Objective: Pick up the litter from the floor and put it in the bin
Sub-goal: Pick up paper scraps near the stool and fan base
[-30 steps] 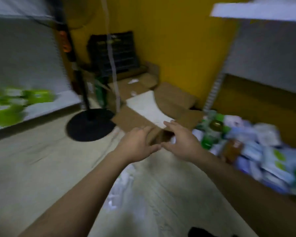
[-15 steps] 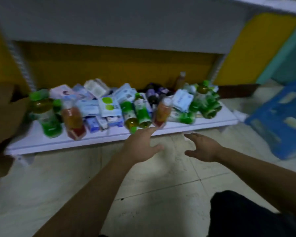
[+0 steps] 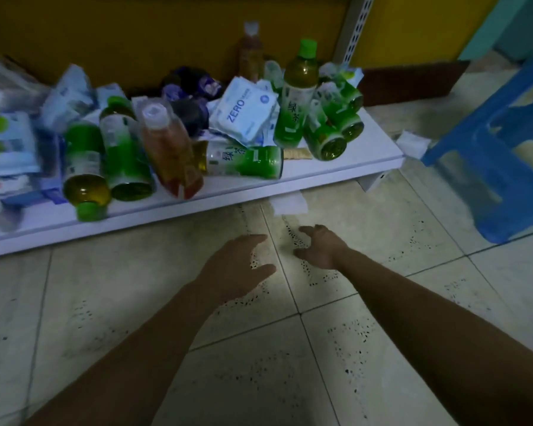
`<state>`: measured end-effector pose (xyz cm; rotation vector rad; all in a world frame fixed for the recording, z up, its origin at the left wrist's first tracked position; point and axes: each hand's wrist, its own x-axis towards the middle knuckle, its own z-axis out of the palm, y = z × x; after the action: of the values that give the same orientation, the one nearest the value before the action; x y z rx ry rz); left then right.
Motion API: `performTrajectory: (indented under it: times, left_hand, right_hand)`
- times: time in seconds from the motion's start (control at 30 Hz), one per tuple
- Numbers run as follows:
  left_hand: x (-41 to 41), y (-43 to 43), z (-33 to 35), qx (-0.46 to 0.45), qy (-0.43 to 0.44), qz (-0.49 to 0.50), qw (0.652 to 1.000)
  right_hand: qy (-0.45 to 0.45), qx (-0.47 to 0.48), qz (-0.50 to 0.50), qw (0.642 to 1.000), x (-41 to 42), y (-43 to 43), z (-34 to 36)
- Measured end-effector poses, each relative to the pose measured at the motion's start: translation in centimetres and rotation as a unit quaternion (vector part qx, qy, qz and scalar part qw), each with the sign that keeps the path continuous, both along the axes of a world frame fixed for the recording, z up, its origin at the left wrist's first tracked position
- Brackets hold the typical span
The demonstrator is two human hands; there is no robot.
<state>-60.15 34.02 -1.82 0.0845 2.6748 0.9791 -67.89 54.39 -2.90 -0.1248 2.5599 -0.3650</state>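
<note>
A flat white scrap of paper lies on the tiled floor, half under the front edge of the low white shelf. A second crumpled white paper sits on the floor at the shelf's right end. My right hand hovers just in front of the flat scrap, fingers curled and apart, holding nothing. My left hand is beside it to the left, fingers spread, empty. No bin is in view.
The low shelf carries several green tea bottles, an orange bottle and tissue packs. A blue plastic stool stands at the right. A yellow wall rises behind. Pale speckled tiles cover the floor.
The view swung from the cardboard boxes to the low shelf, then dropped closer to the floor. Both hands let go of the cardboard and now reach toward the paper by the shelf edge.
</note>
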Motion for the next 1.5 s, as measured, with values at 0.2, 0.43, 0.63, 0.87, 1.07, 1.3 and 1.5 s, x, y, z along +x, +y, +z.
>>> performTrajectory:
  times: [0.2,0.43,0.63,0.87,1.07,1.3,1.5]
  left_hand:
    - [-4.2,2.0,-4.2,0.006,-0.032,0.017,0.999]
    - [-5.6,2.0,-5.9,-0.02,-0.046,0.027,0.998]
    - [-8.2,4.7,-4.9,-0.039,-0.049,-0.032,0.998]
    - [-17.2,15.4,3.4,-0.04,0.012,-0.168,0.985]
    - [-25.8,27.2,15.3,-0.088,0.118,-0.307,0.94]
    - [-31.7,31.2,20.9,-0.203,0.153,-0.397,0.882]
    - [-40.4,37.5,11.9,-0.172,0.067,-0.37,0.911]
  right_hand:
    - [0.066,0.06,0.092,0.992,-7.8,-1.4,-6.2]
    - [0.158,0.07,0.136,0.976,-8.8,-2.4,-10.2]
    - [0.1,-0.081,0.113,0.985,-4.9,1.0,-11.3]
    - [0.181,-0.203,-0.062,0.96,-5.5,11.9,-3.5]
    - [0.294,-0.227,-0.27,0.888,-7.7,25.0,7.8]
    - [0.28,-0.319,-0.407,0.808,-12.3,31.7,16.5]
    - [0.215,-0.298,-0.5,0.784,-17.5,35.3,14.2]
